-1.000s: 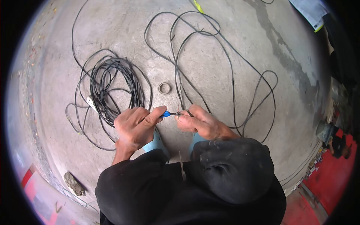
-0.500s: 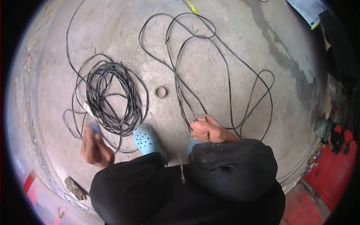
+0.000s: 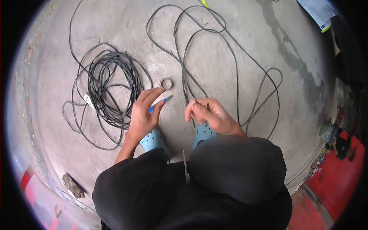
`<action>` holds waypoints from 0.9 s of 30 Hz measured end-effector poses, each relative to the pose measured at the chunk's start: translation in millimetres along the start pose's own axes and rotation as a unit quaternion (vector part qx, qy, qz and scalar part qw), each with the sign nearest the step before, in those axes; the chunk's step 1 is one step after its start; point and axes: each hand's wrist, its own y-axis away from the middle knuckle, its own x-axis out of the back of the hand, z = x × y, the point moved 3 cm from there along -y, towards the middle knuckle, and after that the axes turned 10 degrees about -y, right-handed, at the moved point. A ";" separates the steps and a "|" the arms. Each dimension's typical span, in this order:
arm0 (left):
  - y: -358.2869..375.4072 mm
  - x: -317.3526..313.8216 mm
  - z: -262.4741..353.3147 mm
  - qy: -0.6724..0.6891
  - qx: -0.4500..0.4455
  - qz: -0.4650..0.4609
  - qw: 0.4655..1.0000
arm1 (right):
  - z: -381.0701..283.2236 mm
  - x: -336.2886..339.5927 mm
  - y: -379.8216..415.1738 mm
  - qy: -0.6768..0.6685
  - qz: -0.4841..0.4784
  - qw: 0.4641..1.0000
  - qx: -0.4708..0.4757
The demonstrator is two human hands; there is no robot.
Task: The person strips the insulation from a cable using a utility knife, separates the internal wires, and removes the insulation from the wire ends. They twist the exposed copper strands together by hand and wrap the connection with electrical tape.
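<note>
My left hand point(image 3: 145, 111) is closed around a slim blue-handled tool point(image 3: 156, 105). Its thin, pointed tip sticks out past the fingers towards the right; the exact kind is hard to make out. Facing it, my right hand point(image 3: 212, 116) pinches black cable point(image 3: 198, 85) at its ends, with short stubs showing between thumb and fingers. That cable runs away across the floor in loose loops. Just beyond my left fingertips lies a brown ring point(image 3: 166, 83), like a roll of tape. Left of my left hand rests a coil of black cable point(image 3: 132, 73) with a white socket strip point(image 3: 89, 100) beside it.
Light blue clogs point(image 3: 153, 142) are on my feet, on the concrete floor point(image 3: 126, 23). A stone point(image 3: 73, 186) lies at lower left. At far right, another person point(image 3: 342, 148) is near a red surface point(image 3: 350, 180). A printed bag point(image 3: 316, 13) sits at upper right.
My left hand has swung right and forward from beside the coil, carrying the blue tool near my right hand. The right hand has moved slightly forward, still pinching the cable.
</note>
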 end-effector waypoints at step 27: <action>-32.8 -14.1 52.0 0.516 0.067 0.040 0.853 | -33.0 -8.1 -29.9 0.158 0.191 0.878 0.409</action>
